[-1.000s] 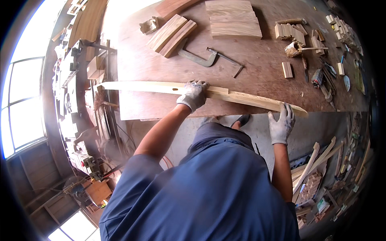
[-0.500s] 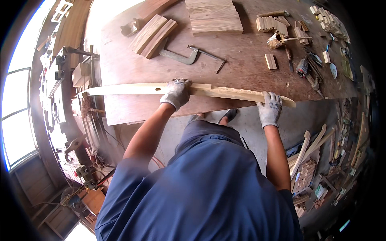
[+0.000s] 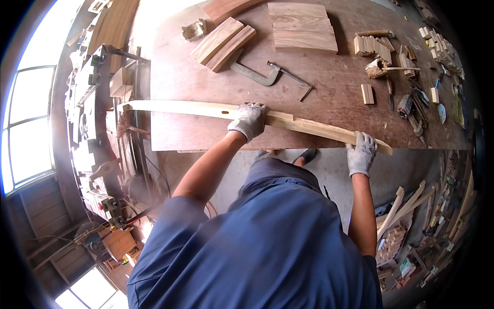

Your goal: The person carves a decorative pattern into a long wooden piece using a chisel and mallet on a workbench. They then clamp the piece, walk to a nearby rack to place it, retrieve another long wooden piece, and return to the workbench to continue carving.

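A long, slightly curved length of pale wood [image 3: 319,128] spans the front of the workbench, its left end reaching past the bench's left edge. It has a small dark slot and a step along its upper side. My left hand [image 3: 249,122], in a whitish work glove, is closed round its middle, just right of the slot. Near the right end my right hand [image 3: 362,153], gloved alike, grips the same piece with the fingers over its far edge. Beyond my left hand lies a metal clamp [image 3: 265,79], beside two brown wooden blocks [image 3: 218,43].
The brown workbench [image 3: 195,136] carries stacked boards [image 3: 302,28], small wooden blocks [image 3: 373,47], a brush-like tool in a crusted holder [image 3: 377,67] and several hand tools [image 3: 416,110]. Wood strips [image 3: 404,208] lean at the lower right. Cluttered shelving [image 3: 87,129] runs along the left.
The whole view has turned and shifted, so the bench appears further right. Both hands keep their grip on the wood, which lies much the same against the bench.
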Tool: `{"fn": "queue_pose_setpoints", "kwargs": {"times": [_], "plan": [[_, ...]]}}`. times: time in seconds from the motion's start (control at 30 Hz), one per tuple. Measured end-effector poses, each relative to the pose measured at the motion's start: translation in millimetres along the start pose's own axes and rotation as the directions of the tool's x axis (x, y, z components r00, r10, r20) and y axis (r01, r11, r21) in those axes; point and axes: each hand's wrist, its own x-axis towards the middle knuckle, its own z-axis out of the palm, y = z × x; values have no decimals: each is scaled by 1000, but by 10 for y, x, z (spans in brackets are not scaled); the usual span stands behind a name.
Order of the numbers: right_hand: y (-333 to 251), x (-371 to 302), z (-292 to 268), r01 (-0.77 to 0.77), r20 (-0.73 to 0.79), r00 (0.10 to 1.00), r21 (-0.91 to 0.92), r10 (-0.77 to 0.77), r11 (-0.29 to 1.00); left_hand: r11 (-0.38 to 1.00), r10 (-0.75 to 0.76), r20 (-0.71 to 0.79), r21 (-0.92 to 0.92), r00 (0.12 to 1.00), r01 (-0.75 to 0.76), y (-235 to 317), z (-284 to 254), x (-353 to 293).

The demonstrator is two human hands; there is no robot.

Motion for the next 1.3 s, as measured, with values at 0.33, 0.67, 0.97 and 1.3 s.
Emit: {"fn": "queue_pose_setpoints", "kwargs": {"times": [0.33, 0.67, 0.97, 1.3], "plan": [[18, -98, 172, 35, -146, 989, -1, -34, 999, 995, 53, 69, -83, 996, -47, -101, -36, -5], [-58, -41, 70, -70, -40, 997, 45, 72, 996, 999, 40, 4, -28, 999, -40, -21, -28, 2], [-86, -36, 64, -82, -16, 996, 14, 82, 997, 999, 44, 7, -16, 999, -44, -25, -33, 4], [-280, -299, 101, -31, -75, 996, 132, 41, 991, 996, 71, -3, -45, 997, -71, -100, 5, 61]]}}
